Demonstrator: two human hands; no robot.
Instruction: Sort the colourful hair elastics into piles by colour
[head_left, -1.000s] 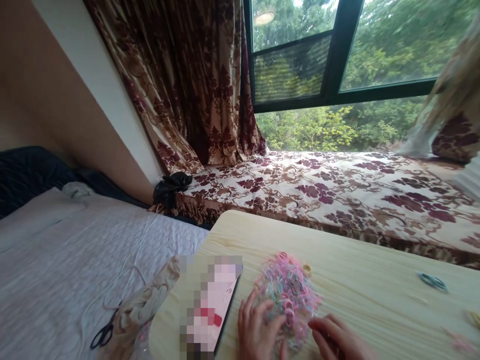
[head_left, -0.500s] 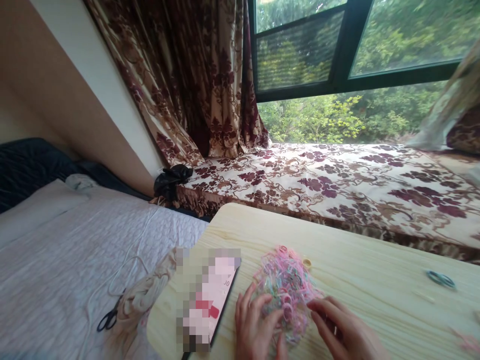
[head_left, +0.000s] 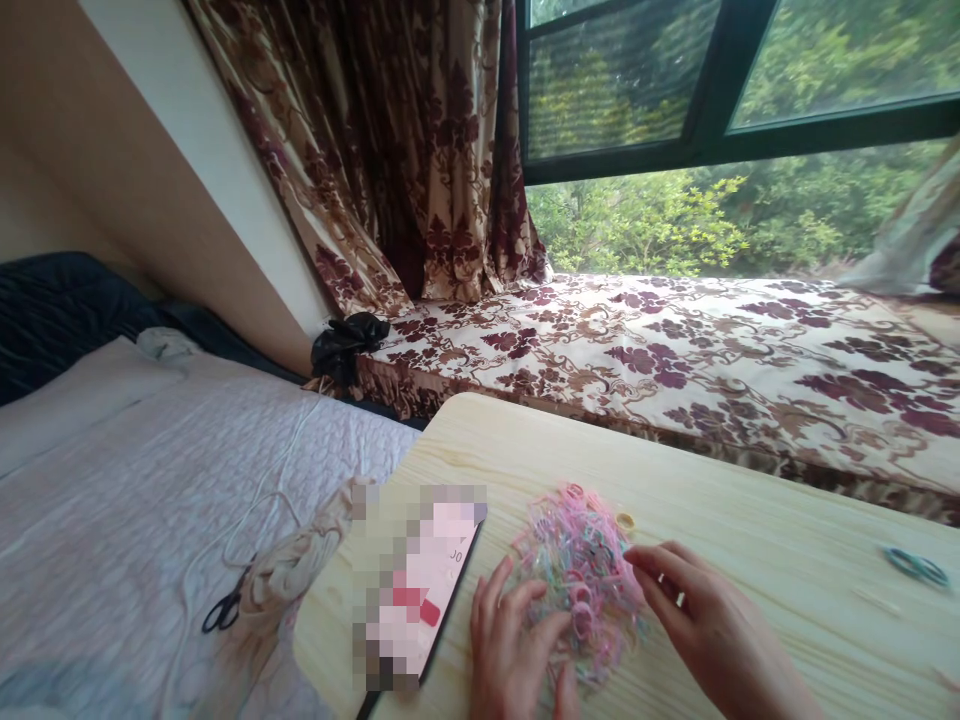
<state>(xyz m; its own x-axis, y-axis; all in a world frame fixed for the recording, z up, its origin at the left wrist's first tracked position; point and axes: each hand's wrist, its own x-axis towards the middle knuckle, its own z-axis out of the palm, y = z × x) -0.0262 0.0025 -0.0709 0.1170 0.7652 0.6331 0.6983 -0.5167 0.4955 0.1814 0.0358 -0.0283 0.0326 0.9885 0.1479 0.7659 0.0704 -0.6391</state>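
A loose heap of small hair ties [head_left: 577, 540], mostly pink with mint, lilac and clear ones, lies on the wooden table. My left hand [head_left: 517, 635] rests at its near left side, fingers curved and apart, touching the edge of the heap. My right hand [head_left: 686, 590] is at the heap's right side. Its thumb and forefinger are pinched together beside the pink strands; what sits between the tips is too small to make out. A yellow ring-shaped band [head_left: 625, 521] lies just beyond the right fingertips.
A phone [head_left: 427, 590], partly pixelated, lies left of my left hand. Teal bands [head_left: 915, 567] lie on the table [head_left: 487, 440] at the right. Black-handled scissors [head_left: 221, 610] and a beige cloth [head_left: 300, 560] are on the bed [head_left: 187, 460]. Beyond stands a flower-patterned window seat [head_left: 600, 350].
My right hand has moved slightly up and away along the heap's right side, its fingers pinched. My left hand has stayed nearly in place. The camera view has shifted a little.
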